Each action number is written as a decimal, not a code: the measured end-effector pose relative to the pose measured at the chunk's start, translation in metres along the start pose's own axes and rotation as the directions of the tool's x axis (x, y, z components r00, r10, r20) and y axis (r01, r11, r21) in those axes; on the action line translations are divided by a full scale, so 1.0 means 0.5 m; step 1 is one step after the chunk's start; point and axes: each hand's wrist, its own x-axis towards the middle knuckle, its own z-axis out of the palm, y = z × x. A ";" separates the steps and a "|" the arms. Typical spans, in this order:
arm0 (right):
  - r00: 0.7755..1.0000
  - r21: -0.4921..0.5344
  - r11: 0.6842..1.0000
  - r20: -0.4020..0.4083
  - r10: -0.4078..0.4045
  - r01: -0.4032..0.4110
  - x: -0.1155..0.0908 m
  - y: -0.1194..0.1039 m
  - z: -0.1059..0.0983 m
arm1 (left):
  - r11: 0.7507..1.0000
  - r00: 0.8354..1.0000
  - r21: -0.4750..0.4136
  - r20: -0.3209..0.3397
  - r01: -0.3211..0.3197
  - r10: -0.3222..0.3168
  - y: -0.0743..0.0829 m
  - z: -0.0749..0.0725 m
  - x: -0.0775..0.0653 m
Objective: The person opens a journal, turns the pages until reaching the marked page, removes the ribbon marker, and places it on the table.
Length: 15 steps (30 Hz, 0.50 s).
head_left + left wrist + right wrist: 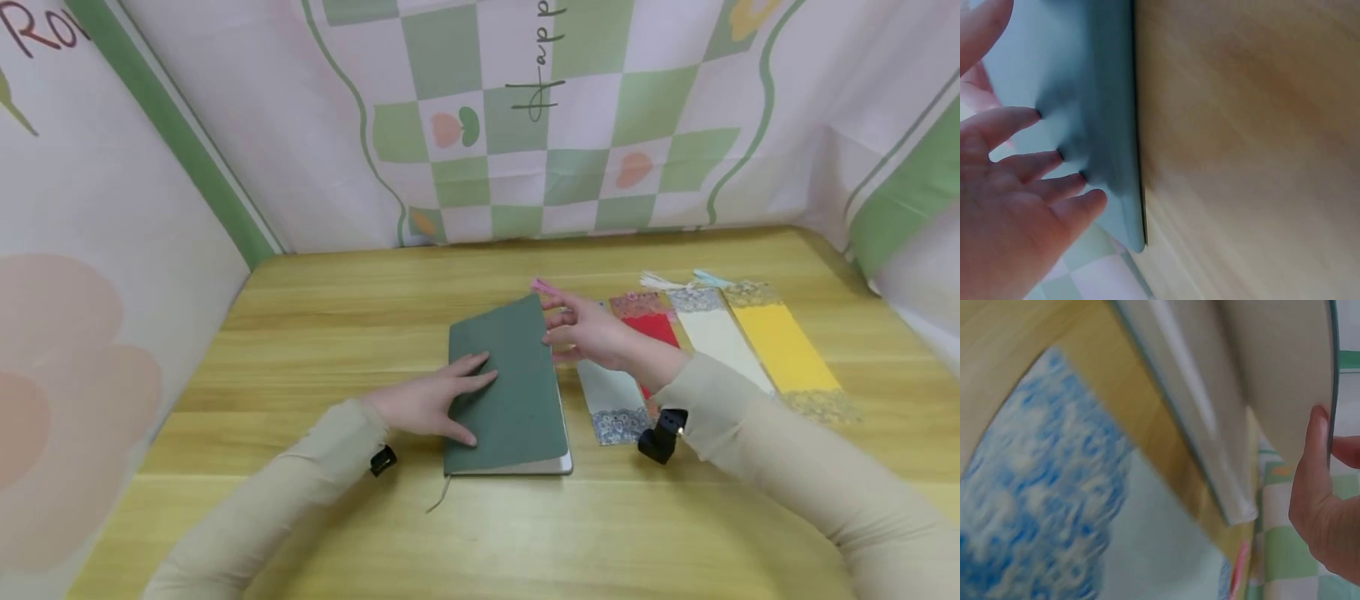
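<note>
A dark green notebook (510, 392) lies on the wooden table, its front cover lifted a little along the right side. My right hand (592, 329) is at the cover's upper right edge. In the right wrist view, thumb and finger pinch the cover (1291, 369) and pale inner pages (1191, 381) show below it. Spread over the left part of the cover, my left hand (438, 396) touches it with outstretched fingers. The left wrist view shows those fingertips (1088, 203) on the cover near the spine. A thin ribbon (440, 496) sticks out from the notebook's bottom.
Right of the notebook lie bookmarks with lace-patterned ends: pale blue (611, 392), red (651, 327), white (716, 333) and yellow (783, 346). Tassels (712, 278) extend from their far ends. My right forearm passes over some of them. A printed curtain (517, 175) hangs behind the table.
</note>
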 end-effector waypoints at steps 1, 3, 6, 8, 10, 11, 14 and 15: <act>1.000 -0.018 1.000 -0.007 0.010 -0.010 0.000 0.008 -0.003 | 1.000 1.000 0.006 0.011 -0.002 0.002 0.001 0.001 0.003; 0.999 -0.053 0.998 -0.025 0.034 -0.035 0.002 0.024 -0.008 | 1.000 1.000 0.030 0.029 -0.004 0.003 0.003 0.004 0.007; 0.996 -0.094 0.993 -0.058 0.067 -0.072 0.008 0.043 -0.010 | 0.998 0.999 0.058 0.048 0.002 -0.004 0.010 0.005 0.011; 0.994 -0.120 0.989 -0.075 0.080 -0.088 0.011 0.052 -0.009 | 0.997 0.998 0.072 0.056 0.008 -0.012 0.015 0.005 0.013; 0.992 -0.144 0.985 -0.088 0.087 -0.099 0.014 0.057 -0.007 | 0.996 0.998 0.085 0.061 0.014 -0.020 0.020 0.006 0.013; 0.992 -0.157 0.982 -0.090 0.090 -0.104 0.015 0.058 -0.006 | 0.995 0.998 0.097 0.060 0.015 -0.021 0.022 0.007 0.014; 0.991 -0.210 0.971 -0.098 0.094 -0.113 0.016 0.058 -0.001 | 0.991 0.998 0.132 0.049 0.024 -0.031 0.023 0.012 0.017; 0.990 -0.230 0.966 -0.102 0.097 -0.118 0.016 0.057 0.000 | 0.989 0.998 0.142 0.044 0.027 -0.034 0.022 0.015 0.019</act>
